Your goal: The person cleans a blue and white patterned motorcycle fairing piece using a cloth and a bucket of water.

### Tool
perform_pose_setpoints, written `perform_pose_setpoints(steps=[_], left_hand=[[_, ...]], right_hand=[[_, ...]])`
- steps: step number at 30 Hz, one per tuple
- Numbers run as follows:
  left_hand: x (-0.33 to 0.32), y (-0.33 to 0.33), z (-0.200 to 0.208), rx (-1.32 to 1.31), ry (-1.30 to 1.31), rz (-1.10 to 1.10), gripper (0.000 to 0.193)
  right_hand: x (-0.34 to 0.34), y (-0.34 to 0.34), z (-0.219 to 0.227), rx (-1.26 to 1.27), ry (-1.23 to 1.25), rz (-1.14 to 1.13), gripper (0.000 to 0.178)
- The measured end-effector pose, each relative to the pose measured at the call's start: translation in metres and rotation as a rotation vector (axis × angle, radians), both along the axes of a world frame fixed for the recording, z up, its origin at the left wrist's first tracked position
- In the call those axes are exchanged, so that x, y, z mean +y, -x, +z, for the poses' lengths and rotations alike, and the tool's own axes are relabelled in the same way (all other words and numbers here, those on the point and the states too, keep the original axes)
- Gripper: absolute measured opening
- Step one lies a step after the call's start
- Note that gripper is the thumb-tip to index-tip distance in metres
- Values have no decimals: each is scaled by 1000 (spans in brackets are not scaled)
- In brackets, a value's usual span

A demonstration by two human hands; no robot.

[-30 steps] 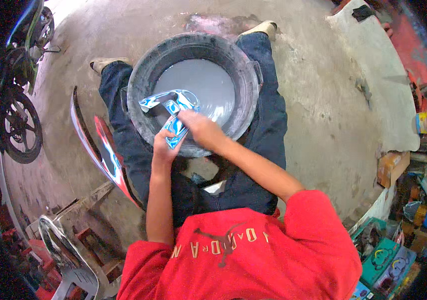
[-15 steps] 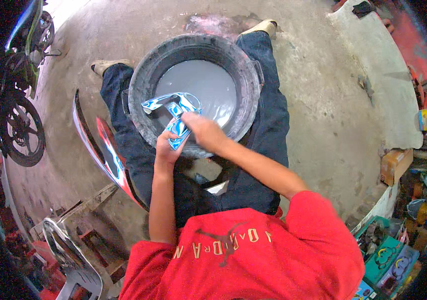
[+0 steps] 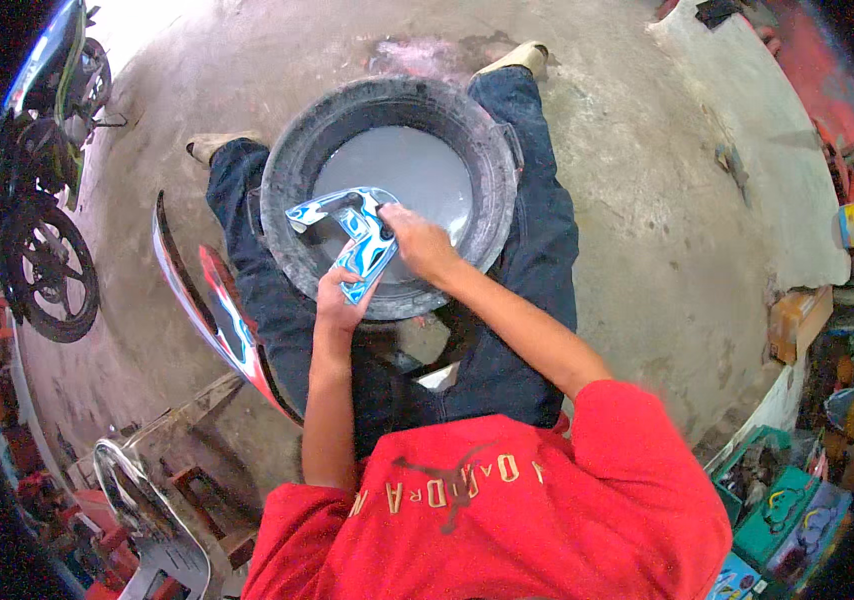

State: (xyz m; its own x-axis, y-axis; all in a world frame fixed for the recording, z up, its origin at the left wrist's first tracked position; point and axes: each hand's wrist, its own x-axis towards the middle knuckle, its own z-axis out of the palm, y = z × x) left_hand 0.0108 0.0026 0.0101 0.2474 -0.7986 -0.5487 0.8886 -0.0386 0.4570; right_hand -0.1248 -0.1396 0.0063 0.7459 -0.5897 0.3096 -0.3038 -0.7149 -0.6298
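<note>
A curved blue-and-white patterned motorcycle fairing panel (image 3: 372,255) is held over the near rim of a round black tub (image 3: 292,235). Greyish water (image 3: 397,165) lies in the tub's bottom. My left hand (image 3: 344,298) grips the panel's near end, with the thumb on top. Closed fingers of my right hand (image 3: 419,242) press on the panel's right side. Something small and dark shows under those fingertips, too little of it to name. The tub stands between my outstretched legs.
Red, white and blue body panels (image 3: 232,330) lie left of my leg. A motorcycle wheel (image 3: 47,265) stands at the far left, a grey plastic chair (image 3: 162,540) at the lower left. On the right are a cardboard box (image 3: 800,322) and green boxes (image 3: 782,510).
My right hand, blurred before, has shifted slightly up and right along the panel and now uncovers more of its right side. My left hand keeps its grip.
</note>
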Motion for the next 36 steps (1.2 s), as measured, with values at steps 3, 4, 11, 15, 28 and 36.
perform_pose_setpoints(steps=[3, 4, 11, 15, 28, 36], left_hand=[[2, -5, -13, 44, 77, 16, 77], [5, -14, -20, 62, 144, 1, 76], [4, -15, -12, 53, 131, 7, 75], [-7, -6, -11, -9, 87, -4, 74], [1, -11, 5, 87, 253, -8, 68], [-15, 4, 133, 70, 405, 28, 46]], right_hand=[[18, 6, 1, 31, -40, 148, 41], [33, 5, 10, -29, -90, 317, 44], [-43, -4, 3, 85, -262, -252, 33], [-65, 9, -67, 405, -193, -222, 30], [-12, 2, 33, 71, -235, -79, 34], [-23, 15, 152, -81, 180, 206, 35]])
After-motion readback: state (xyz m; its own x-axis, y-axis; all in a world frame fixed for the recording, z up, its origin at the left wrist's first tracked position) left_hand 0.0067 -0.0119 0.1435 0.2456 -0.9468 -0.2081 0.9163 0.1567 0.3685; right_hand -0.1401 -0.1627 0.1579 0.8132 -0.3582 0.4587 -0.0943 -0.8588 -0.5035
